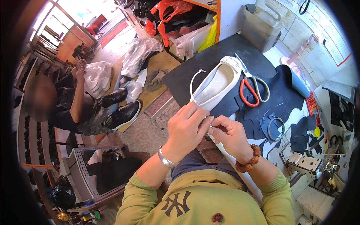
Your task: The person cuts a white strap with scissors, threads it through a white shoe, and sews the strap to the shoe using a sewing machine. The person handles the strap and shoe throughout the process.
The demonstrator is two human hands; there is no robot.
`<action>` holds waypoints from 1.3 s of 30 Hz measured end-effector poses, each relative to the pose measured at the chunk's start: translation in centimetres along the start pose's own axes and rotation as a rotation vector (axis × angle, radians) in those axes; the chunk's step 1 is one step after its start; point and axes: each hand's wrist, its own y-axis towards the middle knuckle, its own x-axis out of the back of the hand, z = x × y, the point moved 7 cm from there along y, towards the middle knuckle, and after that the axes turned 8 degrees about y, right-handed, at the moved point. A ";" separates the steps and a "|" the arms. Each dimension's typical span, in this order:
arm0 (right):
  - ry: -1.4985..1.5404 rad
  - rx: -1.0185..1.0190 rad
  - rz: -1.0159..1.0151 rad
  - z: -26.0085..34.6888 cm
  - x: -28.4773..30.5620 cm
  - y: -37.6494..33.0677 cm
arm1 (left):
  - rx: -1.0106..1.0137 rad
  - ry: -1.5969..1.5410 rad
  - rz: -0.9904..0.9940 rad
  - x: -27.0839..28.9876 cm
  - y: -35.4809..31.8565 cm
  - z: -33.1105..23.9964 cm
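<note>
- Holding white shoe (216, 83) at its near end: left hand (186, 129), fingers curled around the heel edge.
- Right hand (229, 134) touching left, fingers pinched narrow on something too small to tell.
- Shoe toe rests on dark mat (210, 60) on table (307, 112).
- Scissors (252, 87) just right of shoe.
- Another person (71, 101) sits far left.
</note>
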 end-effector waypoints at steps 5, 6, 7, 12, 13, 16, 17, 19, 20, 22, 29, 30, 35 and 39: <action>0.112 -0.104 -0.011 -0.4 -0.5 0.1 | -0.106 -0.055 0.158 0.0 0.8 -0.3; 0.143 -0.118 -0.023 -0.6 -0.6 0.1 | -0.115 -0.064 0.189 0.0 0.9 -0.2; 0.173 -0.134 -0.036 -0.7 -0.6 0.1 | -0.123 -0.075 0.220 0.1 1.0 -0.2; 0.131 -0.099 -0.047 -0.7 -0.5 0.1 | -0.187 -0.111 0.310 0.3 1.0 -0.1; 0.135 -0.092 -0.052 -0.6 -0.5 0.1 | -0.178 -0.142 0.312 0.3 1.0 0.0; 0.128 -0.067 -0.059 -0.5 -0.5 0.1 | -0.144 -0.186 0.293 0.5 0.9 0.2; 0.130 -0.063 -0.062 -0.5 -0.5 0.1 | -0.125 -0.211 0.288 0.5 0.9 0.3; 0.124 -0.061 -0.070 -0.4 -0.5 0.1 | -0.077 -0.260 0.281 0.5 0.9 0.6; 0.128 -0.046 -0.068 -0.3 -0.6 0.1 | -0.072 -0.265 0.278 0.5 0.9 0.7; 0.119 -0.028 -0.068 -0.2 -0.7 0.1 | -0.054 -0.280 0.279 0.5 1.0 1.1; 0.021 0.048 -0.070 0.4 -0.9 0.2 | -0.012 -0.275 0.330 0.5 1.1 1.4; 0.005 0.056 -0.072 0.5 -0.9 0.2 | -0.015 -0.271 0.333 0.6 1.1 1.4; -0.032 0.073 -0.085 0.9 -1.0 0.2 | -0.037 -0.231 0.355 0.6 1.2 1.4; -0.076 0.093 -0.085 1.2 -1.0 0.3 | -0.034 -0.256 0.369 0.5 1.1 1.5</action>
